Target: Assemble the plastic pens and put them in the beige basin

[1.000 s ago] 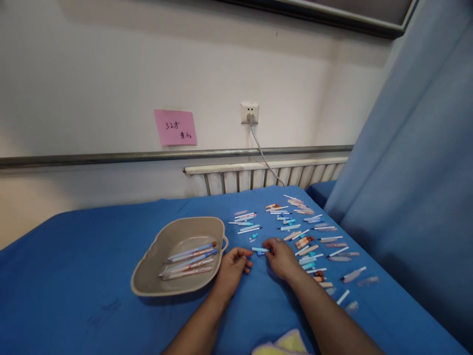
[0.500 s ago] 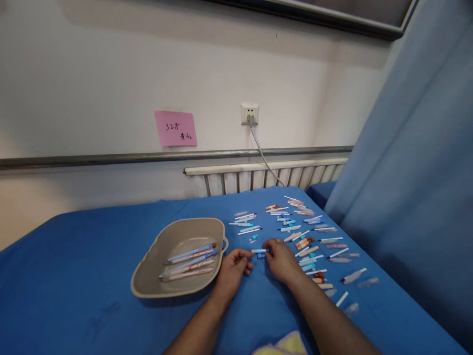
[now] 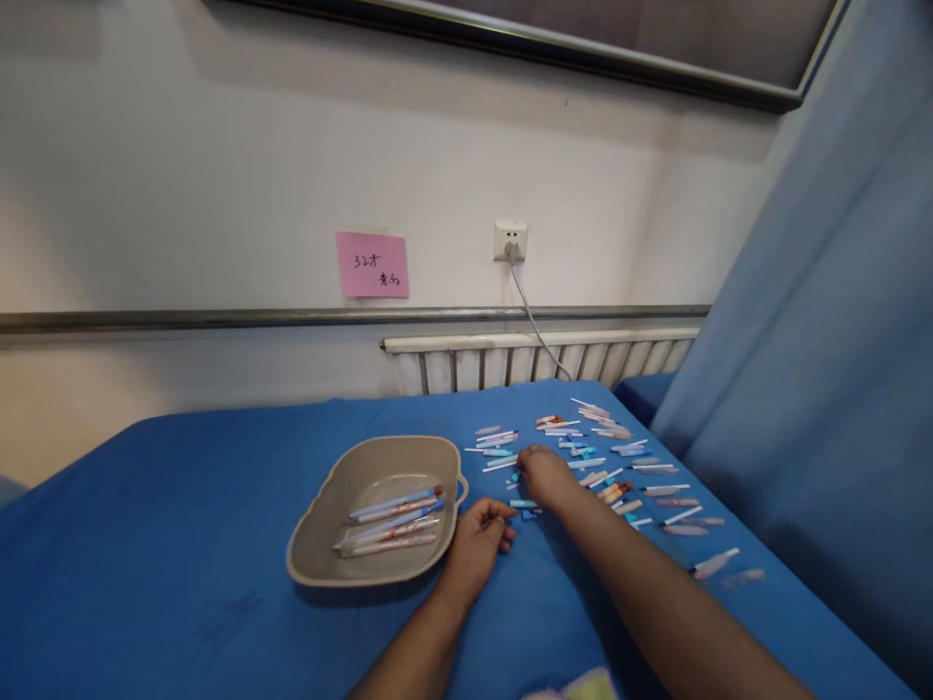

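My left hand (image 3: 477, 546) rests beside the tray's right side, fingers loosely curved and thumb apart. Its index fingertip is close to the left end of a teal pen barrel (image 3: 523, 504); whether it touches is unclear. A small blue piece (image 3: 530, 515) lies just below that barrel. Farther back, my right hand (image 3: 548, 476) points its bent fingertips down at the cloth, beside a small teal piece (image 3: 514, 477) and the ends of some slim pen parts (image 3: 501, 465). The fingertips are close together, and anything between them is hidden.
A beige tray (image 3: 306, 559) on the left holds several assembled pens (image 3: 394, 523). Many loose pen parts (image 3: 616, 493) lie in groups on the blue cloth (image 3: 182, 506) at right. A yellow cloth (image 3: 594, 685) shows at the bottom edge; a blue curtain (image 3: 823, 340) hangs at right.
My right hand has left the teal barrel and moved back and left to the small teal piece. The barrel lies on the cloth near my left hand. The camera view has shifted slightly.
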The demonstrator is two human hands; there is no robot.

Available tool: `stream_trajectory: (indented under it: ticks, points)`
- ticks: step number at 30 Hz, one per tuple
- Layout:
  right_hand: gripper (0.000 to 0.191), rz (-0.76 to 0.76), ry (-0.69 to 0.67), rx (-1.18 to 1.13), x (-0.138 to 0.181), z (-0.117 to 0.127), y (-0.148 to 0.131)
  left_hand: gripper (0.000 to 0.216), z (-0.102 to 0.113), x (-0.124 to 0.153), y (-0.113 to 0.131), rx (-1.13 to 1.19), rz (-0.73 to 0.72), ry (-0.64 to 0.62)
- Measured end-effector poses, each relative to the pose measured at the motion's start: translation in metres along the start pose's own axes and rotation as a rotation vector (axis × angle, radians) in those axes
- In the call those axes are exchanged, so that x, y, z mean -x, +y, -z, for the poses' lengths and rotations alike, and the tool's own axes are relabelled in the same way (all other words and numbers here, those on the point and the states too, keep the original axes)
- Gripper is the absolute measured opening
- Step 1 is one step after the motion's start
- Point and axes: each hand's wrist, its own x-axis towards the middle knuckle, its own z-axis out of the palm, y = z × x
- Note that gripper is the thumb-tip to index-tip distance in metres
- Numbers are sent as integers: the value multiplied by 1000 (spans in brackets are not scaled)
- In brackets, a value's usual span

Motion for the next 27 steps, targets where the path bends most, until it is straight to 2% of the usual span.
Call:
stream_trajectory:
  ticks: [12,16,19,23,27]
  points:
    - [20,57,-44,72,-2,5,7,13,0,0,0,-7,-7,-13]
    - [31,79,-101,53,-4,6,6,12,1,0,0,-7,-13,-16]
    - [31,68,-119,3,-2,10,9,10,1,-1,0,-3,-21,-17]
    - [19,-16,-33,-111,16,18,12,11,1,-1,1,8,-36,-21]
    - [15,-106,95,-296,52,11,-3,20,-2,0,6,30,-58,-29]
